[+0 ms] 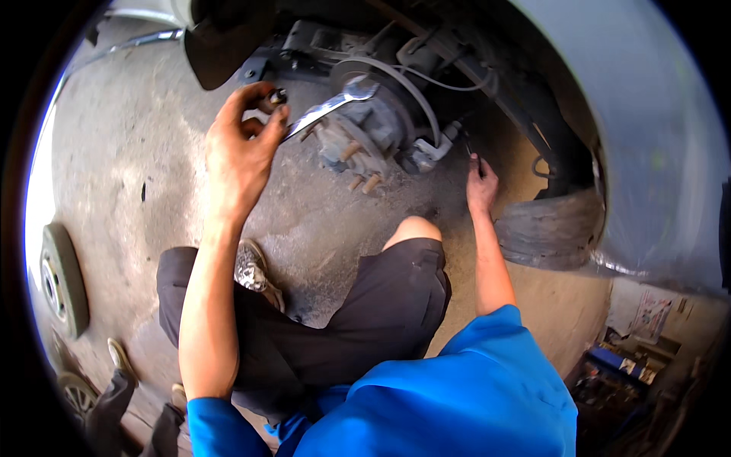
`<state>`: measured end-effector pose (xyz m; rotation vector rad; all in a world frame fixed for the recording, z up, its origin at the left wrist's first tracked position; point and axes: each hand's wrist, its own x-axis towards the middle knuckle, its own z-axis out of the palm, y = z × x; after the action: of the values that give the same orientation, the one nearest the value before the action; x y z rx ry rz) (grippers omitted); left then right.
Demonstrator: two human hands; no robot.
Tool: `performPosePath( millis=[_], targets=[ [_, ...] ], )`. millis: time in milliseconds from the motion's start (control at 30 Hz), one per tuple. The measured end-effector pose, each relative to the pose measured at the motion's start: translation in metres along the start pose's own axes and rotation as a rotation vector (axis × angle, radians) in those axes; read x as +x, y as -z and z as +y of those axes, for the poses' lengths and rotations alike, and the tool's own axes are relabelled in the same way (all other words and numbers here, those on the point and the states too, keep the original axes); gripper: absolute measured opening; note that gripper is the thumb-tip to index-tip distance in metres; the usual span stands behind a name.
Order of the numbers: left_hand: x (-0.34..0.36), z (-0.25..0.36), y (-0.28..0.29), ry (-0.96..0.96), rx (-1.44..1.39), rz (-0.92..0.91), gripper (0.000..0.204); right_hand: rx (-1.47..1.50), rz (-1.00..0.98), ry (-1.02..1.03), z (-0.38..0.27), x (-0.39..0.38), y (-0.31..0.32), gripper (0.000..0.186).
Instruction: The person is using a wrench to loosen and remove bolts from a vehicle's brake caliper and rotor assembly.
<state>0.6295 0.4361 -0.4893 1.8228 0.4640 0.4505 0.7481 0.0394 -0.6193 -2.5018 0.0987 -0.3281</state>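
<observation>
My left hand [245, 152] is raised left of the wheel hub [358, 137], fingers closed around a silver wrench [318, 109] and a small dark metal piece [276, 97] at its fingertips. The wrench's head lies over the brake disc. My right hand [481, 184] is right of the hub, fingers closed on a thin dark tool [469, 148] angled up toward the silver-grey fitting [438, 148] beside the disc; its tip is hard to make out.
A car body panel [647, 145] curves around the right, above a wheel-well liner [548, 232]. A tyre [68, 282] lies at far left on the concrete floor [114, 167]. Another person's legs [114, 400] show lower left. A cluttered shelf [624, 362] stands lower right.
</observation>
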Motion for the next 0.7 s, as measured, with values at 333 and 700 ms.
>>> performPosePath(
  millis=[333, 700],
  targets=[
    [-0.061, 0.036, 0.006, 0.021, -0.015, 0.084, 0.033, -0.081, 0.012, 0.203, 0.003, 0.018, 0.011, 0.038],
    [-0.072, 0.063, -0.034, 0.037, 0.096, 0.039, 0.039, 0.139, -0.155, 0.054, 0.005, 0.026, 0.011, 0.050]
  ],
)
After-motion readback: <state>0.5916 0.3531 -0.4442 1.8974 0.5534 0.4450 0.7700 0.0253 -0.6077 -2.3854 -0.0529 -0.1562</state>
